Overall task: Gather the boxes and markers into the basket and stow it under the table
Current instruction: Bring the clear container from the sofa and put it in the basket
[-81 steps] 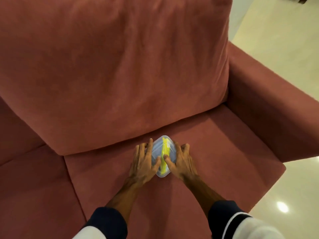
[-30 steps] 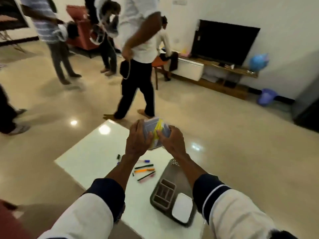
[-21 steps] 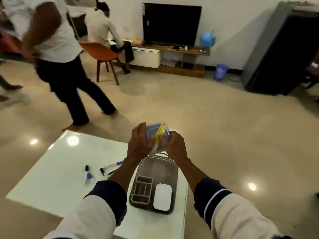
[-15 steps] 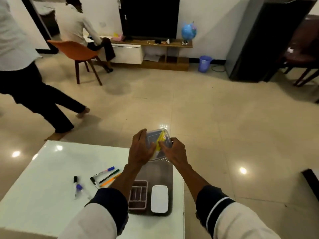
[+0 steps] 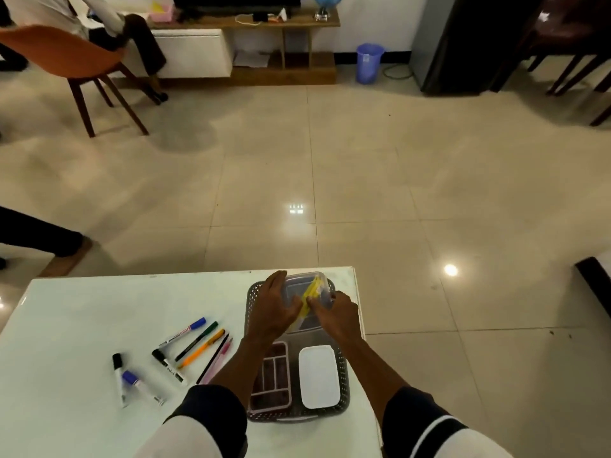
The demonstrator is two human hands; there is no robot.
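Both hands hold one clear lidded box point(image 5: 305, 300), with something yellow inside, over the far end of the grey perforated basket point(image 5: 344, 385). The left hand point(image 5: 272, 307) grips the box's left side with curled fingers; the right hand point(image 5: 335, 314) clamps its right side, thumb on the lid. The box is tilted, its long axis running roughly toward the table's far edge, in line with the basket's own length. The empty far portion of the basket lies directly beneath the box, so the coming move is judged to be a short lowering, both hands equally near.

The basket stands at the right edge of the white table point(image 5: 82, 309), reaching almost to the far right corner. Its near end holds two boxes side by side: a pink divided box point(image 5: 272, 380) on the left and a white-lidded box point(image 5: 319, 376) on the right.

Boxes: three in all. Markers and pens point(image 5: 198, 345) lie loose on the table left of the basket: about seven, five fanned together just beside the left forearm, two nearer the table's middle, one of them blue-capped point(image 5: 140, 386). None is yet in the basket.
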